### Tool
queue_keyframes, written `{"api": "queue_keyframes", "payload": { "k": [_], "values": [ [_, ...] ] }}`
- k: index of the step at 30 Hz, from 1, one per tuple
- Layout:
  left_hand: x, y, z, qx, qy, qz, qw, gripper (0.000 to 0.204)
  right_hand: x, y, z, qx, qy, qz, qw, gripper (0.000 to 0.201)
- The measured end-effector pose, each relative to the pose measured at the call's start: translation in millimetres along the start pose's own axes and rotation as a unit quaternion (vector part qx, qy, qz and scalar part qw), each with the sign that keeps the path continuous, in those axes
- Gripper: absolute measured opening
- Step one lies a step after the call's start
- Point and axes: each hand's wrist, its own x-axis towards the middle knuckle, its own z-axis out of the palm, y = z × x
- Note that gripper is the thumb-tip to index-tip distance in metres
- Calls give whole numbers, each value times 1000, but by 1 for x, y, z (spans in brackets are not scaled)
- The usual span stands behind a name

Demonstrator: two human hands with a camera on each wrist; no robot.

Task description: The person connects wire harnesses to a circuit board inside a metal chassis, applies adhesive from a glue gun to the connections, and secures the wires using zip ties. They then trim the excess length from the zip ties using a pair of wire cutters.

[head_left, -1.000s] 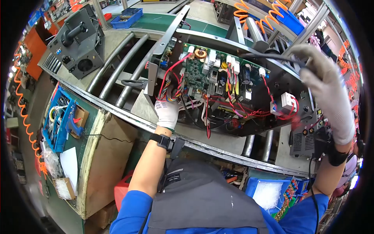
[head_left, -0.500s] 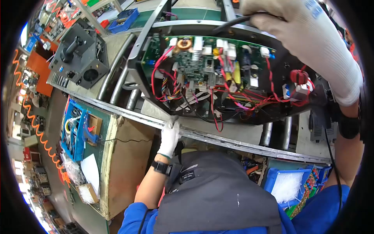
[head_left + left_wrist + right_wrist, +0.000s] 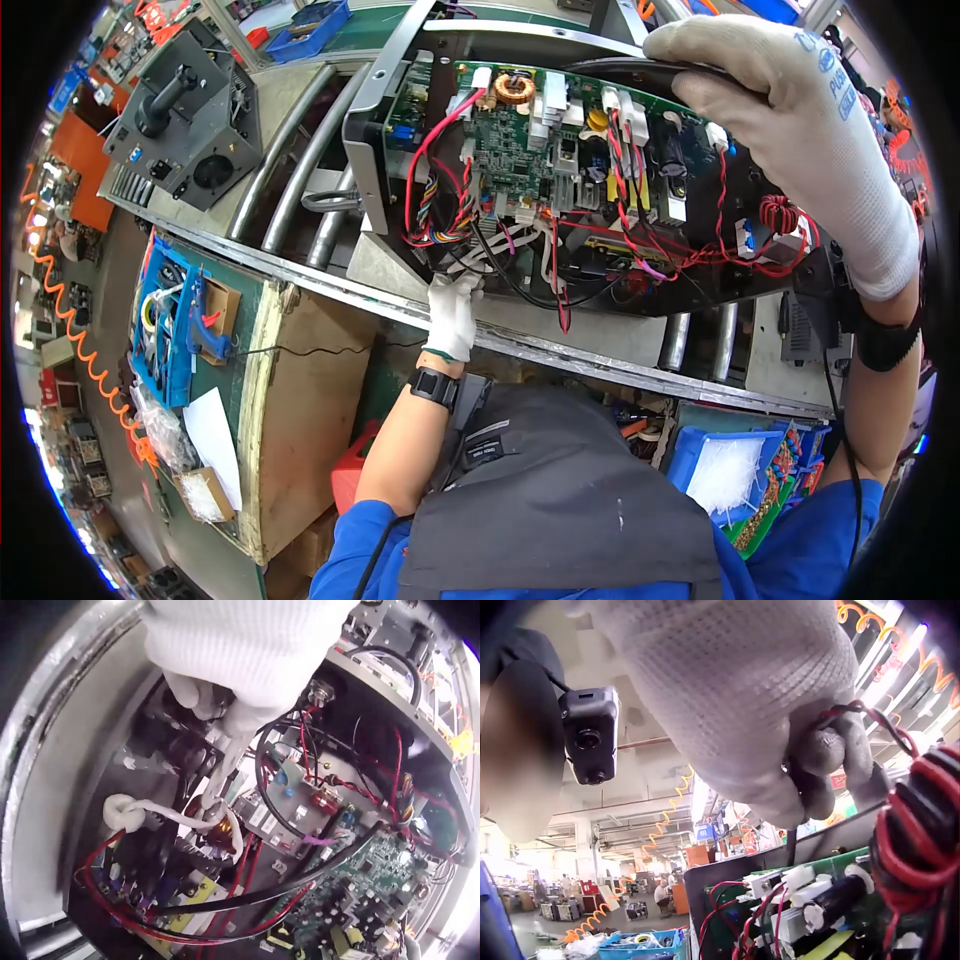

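Note:
An opened dark metal chassis [image 3: 365, 175] bears a green circuit board [image 3: 510, 150] with many parts and red, black and white wires. My gloved left hand [image 3: 455, 315] is at its near edge. In the left wrist view, this hand [image 3: 240, 660] pinches a white sleeved wire [image 3: 223, 769] that runs to a copper-wound coil [image 3: 221, 832]. My gloved right hand [image 3: 800, 120] is raised over the far right side, fingers curled round a black cable [image 3: 640, 68]. From the right wrist, a twisted red-black wire [image 3: 862, 709] emerges by the curled fingers, and a bundled red-black coil [image 3: 922, 832] hangs beside them.
The chassis stands on a roller conveyor with metal rollers [image 3: 285, 170] and a metal front rail [image 3: 600, 362]. A second grey housing [image 3: 205, 150] stands at left. Blue tool bin [image 3: 160, 320] and glue gun [image 3: 212, 330] lie on the left side bench. A blue tray [image 3: 690, 450] sits at lower right.
My left hand has come out from the wire bundle at the chassis's left end to its near edge. My right hand has moved left and inward over the chassis with the black cable.

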Motion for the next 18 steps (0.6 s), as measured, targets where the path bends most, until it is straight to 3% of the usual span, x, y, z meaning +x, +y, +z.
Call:
{"api": "queue_keyframes", "payload": {
  "k": [2, 4, 5, 6, 8, 9, 10, 11, 12, 14, 15, 17, 18],
  "values": [
    [5, 4, 0, 60, 9, -47, 997, 17, -8, -4, 2, -2, 20, -6, 1000, 22],
    [8, -7, -10, 56, -14, -6, 998, 17, -32, -15, 6, -11, 48, -25, 998, 22],
    [10, -4, -12, 29, -62, -33, 997, 18, -55, -28, 12, -46, 55, -38, 997, 22],
    [10, 1, -14, -1, -104, -55, 993, 20, -78, -42, 21, -125, 32, -55, 990, 22],
    [-1, 11, 1, -39, -58, -54, 996, 15, -112, -50, 66, -344, -73, -137, 926, 21],
    [-6, 13, 4, -33, -61, -80, 994, 18, -116, -59, 82, 48, -127, -123, 983, 27],
    [-10, 13, 5, -25, -65, -107, 992, 21, -113, -65, 105, 49, -125, -128, 983, 27],
    [-9, 0, 0, 1, -82, -155, 985, 29, -111, -68, 139, 431, -238, 5, 870, 40],
    [-12, 3, 2, 1, -68, -194, 979, 29, -117, -68, 197, 400, -162, 43, 901, 47],
    [-15, 7, 5, -7, -71, -219, 973, 27, -109, -67, 284, 437, -51, 250, 863, 46],
    [-14, 8, 7, -4, -66, -219, 974, 27, -103, -68, 310, 441, -53, 246, 861, 46],
    [-15, 8, 6, -41, -60, -198, 977, 27, -94, -79, 344, 351, 5, 254, 901, 39],
    [-16, 9, 3, -27, -69, -206, 976, 27, -93, -83, 347, 357, 12, 269, 894, 39]
  ]
}}
